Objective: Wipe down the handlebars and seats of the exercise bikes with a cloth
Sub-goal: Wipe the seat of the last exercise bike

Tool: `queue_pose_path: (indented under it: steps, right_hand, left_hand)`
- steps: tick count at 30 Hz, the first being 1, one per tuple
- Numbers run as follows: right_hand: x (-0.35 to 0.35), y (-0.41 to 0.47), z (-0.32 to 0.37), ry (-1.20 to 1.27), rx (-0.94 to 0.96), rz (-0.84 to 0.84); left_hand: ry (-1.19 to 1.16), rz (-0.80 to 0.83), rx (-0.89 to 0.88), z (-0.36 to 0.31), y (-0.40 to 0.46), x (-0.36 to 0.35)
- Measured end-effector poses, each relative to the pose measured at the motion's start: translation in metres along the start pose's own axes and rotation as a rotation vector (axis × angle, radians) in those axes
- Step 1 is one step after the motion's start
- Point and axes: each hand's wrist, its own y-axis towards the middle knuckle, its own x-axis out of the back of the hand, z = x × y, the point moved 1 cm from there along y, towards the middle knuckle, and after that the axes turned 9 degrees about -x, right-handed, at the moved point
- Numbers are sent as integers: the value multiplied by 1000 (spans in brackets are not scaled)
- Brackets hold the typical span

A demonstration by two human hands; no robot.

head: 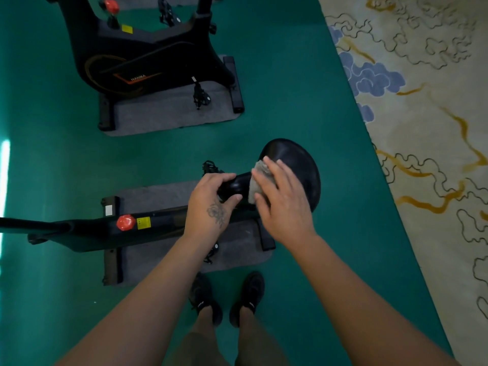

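While I stand over the nearer black exercise bike (79, 233) on its grey floor mat (237, 257), its round red knob (125, 222) and small yellow sticker (144, 223) sit on the frame at my left. My left hand (211, 204) curls its fingers and thumb round the narrow nose of the glossy black saddle (295, 170), gripping it. Just to the right, my right hand (282, 196) lies flat with fingers nearly straight, pressing a small grey cloth (257, 180) onto the saddle where the nose widens; the cloth shows only at my fingertips. Behind, well apart, a second black bike with orange trim (126, 62) stands on its own mat. Green flooring (303, 88) meets a cream patterned carpet (422, 128) at far right.
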Motion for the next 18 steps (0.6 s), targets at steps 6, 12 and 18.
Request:
queue_pose_path:
  steps: [6, 12, 18]
  right_hand:
    - [-5, 2, -1, -47, -12, 16]
    - [5, -7, -33, -5, 2, -36]
    - [20, -16, -74, 40, -121, -59]
  left_hand:
    - [3, 0, 46, 0, 6, 1]
    - [-95, -15, 79, 4, 1, -2]
    - [-126, 24, 143, 6, 7, 1]
